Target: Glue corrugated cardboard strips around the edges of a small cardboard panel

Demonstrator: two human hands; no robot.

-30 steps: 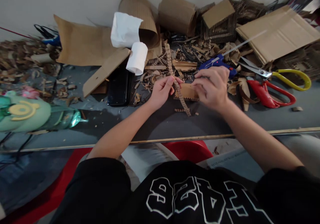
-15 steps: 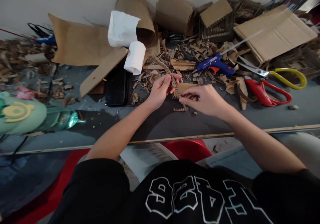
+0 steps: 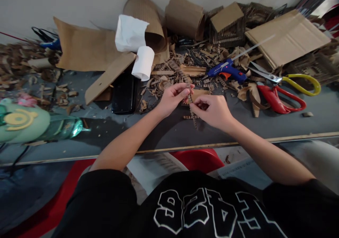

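Observation:
A narrow strip of corrugated cardboard (image 3: pixel 188 83) runs between my two hands, its ridged side showing. My left hand (image 3: pixel 175 96) pinches it between thumb and fingers. Lower down the strip, my right hand (image 3: pixel 212 110) has thumb and forefinger closed on it, and the tail dangles below. Under the hands lie a flat piece of cardboard (image 3: pixel 200 94) and a short ridged strip (image 3: pixel 189 117). Just beyond the right hand rests a blue glue gun (image 3: pixel 228 70) with a glue stick poking from its back.
Scissors (image 3: pixel 280 86) with one red and one yellow handle lie at the right. A black phone (image 3: pixel 123 96), a white paper roll (image 3: pixel 143 63) and a green bottle (image 3: pixel 59 126) sit to the left. Cardboard scraps, rolled cardboard (image 3: pixel 184 17) and a cardboard panel (image 3: pixel 288 36) crowd the back.
Both hands have shifted slightly, the left a little right and lower along the strip. More of the strip's tail now shows below the right hand. The view has tilted a little.

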